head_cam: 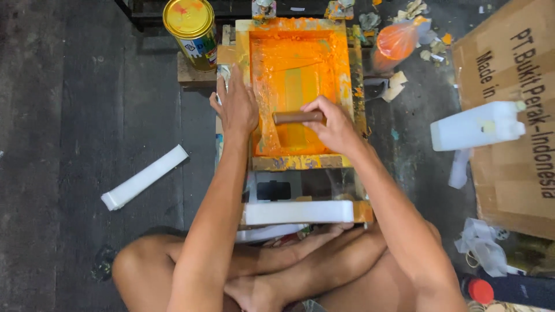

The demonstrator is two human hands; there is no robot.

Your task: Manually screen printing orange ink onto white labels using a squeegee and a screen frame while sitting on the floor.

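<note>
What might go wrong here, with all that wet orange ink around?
The right hand grips the brown squeegee handle inside the orange-coated screen frame; ink could smear onto its fingers. The left hand presses only one edge, so the frame might shift mid-stroke. The yellow can stands close by and might get knocked.

Yellow tin can (189, 26), white plastic jerrycan (477, 125), cardboard box (514, 115), orange-filled plastic bag (396, 40), white bar on floor (144, 177).
</note>
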